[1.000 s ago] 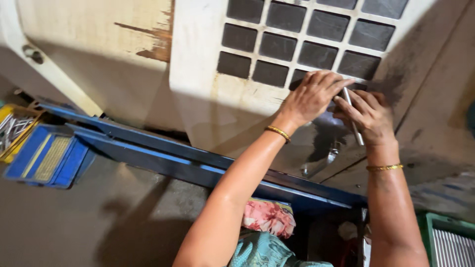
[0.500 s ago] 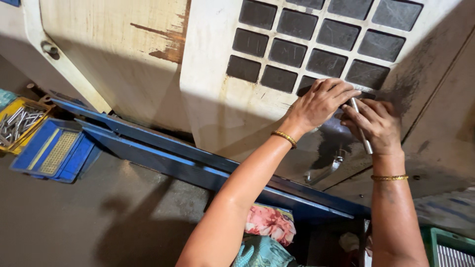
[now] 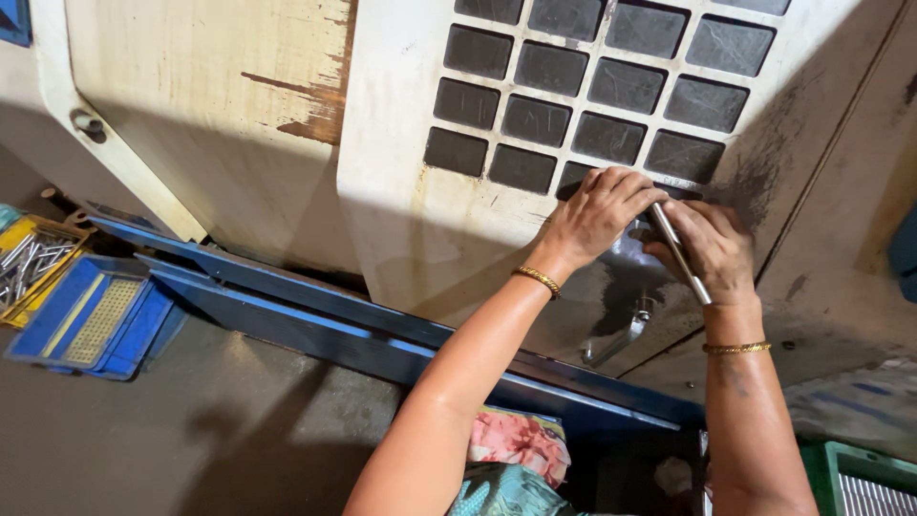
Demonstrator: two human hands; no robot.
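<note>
Cream-painted metal fills the head view: the machine panel (image 3: 420,201), with its grid of dark square windows (image 3: 611,81), is right in front of me. My left hand (image 3: 597,212) lies curled on the panel just under the lowest windows, fingers bent down onto something small that I cannot make out beneath them. My right hand (image 3: 712,250) is closed around a thin steel rod (image 3: 680,254), which slants up toward my left fingertips. Both hands meet at that one spot, so I judge the work there to be mid-way: the rod is at the spot, nothing set aside. Below, a metal lever (image 3: 619,336) sticks out, untouched. Far left, a yellow tray of steel pins (image 3: 29,263) sits beside a blue tray (image 3: 91,320).
</note>
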